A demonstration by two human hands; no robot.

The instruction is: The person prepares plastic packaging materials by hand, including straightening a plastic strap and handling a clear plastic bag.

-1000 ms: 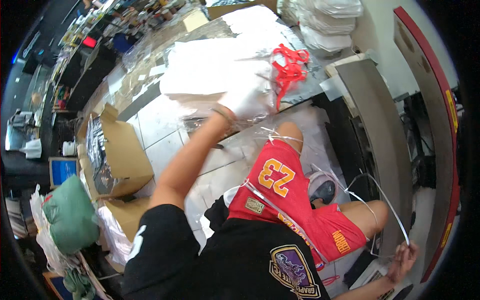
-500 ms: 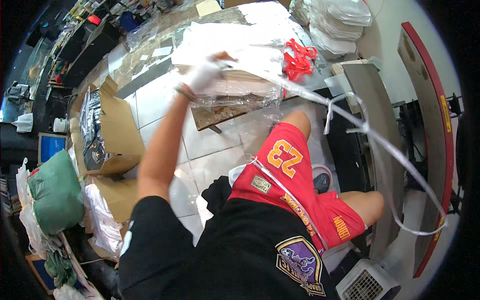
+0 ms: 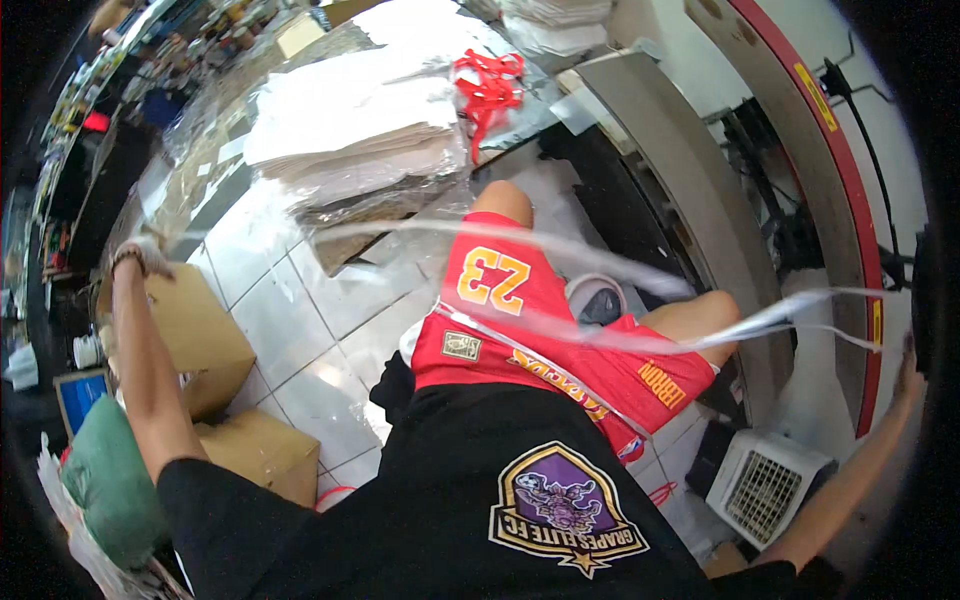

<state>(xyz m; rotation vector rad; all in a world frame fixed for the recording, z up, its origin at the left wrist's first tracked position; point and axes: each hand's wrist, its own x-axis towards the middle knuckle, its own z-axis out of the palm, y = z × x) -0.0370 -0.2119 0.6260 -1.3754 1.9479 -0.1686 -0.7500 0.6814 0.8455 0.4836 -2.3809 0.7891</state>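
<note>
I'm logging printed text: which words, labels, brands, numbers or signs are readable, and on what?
Described, not copied:
Shirt: legible upside-down lettering on a purple crest.
Shorts: large legible yellow numerals; smaller yellow lettering.
Patch on the shorts: too small to read.
Yellow labels on the red rail: too small to read.

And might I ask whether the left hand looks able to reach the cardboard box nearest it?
Probably yes: the left hand appears close to the cardboard box, with nothing visibly between them, though it seems to hold a white strip.

Two hands (image 3: 148, 257) (image 3: 908, 372) show. At left are two cardboard boxes (image 3: 205, 335) (image 3: 268, 452) and one green sack (image 3: 120, 485); top centre, one red ribbon tangle (image 3: 488, 85).
</note>
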